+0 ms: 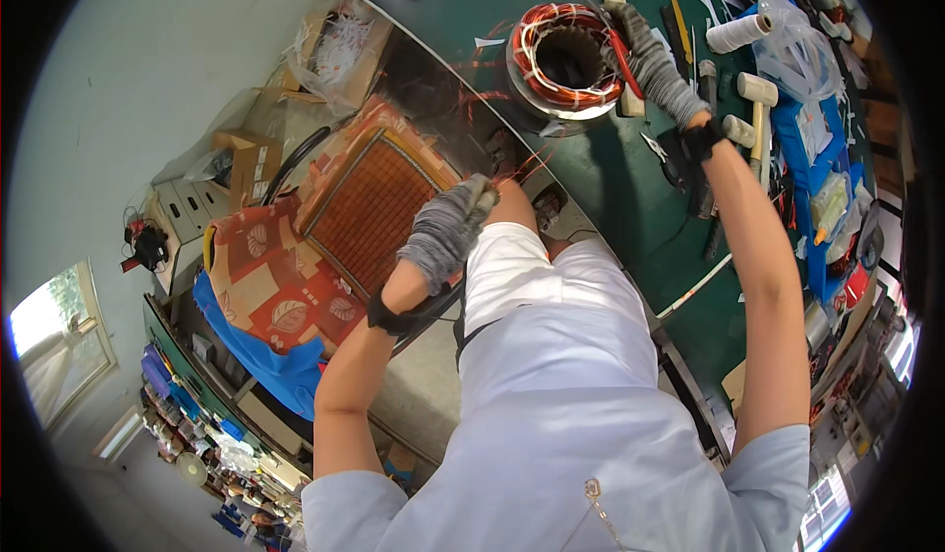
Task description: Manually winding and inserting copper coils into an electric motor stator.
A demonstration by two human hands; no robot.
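Note:
A motor stator [563, 58] stands on the green bench, its red-brown copper windings bound with white cord around a dark open bore. At its right side is my gloved right hand [658, 72], fingers closed on a red-handled hand tool [622, 60] whose working end I cannot make out. Lower down, over the seat and beside my thigh, my gloved left hand [451, 225] is closed. Thin copper wires [532, 166] stick out from its fingertips. More loose wires hang from the stator over the bench edge.
Mallets [757, 90], a white cord spool [736, 33], dark-handled cutters [661, 158] and blue trays [802, 188] lie to the right on the bench [630, 198]. Left of me stands a chair with a brown woven seat mat [379, 213]. Cartons [246, 168] sit behind it.

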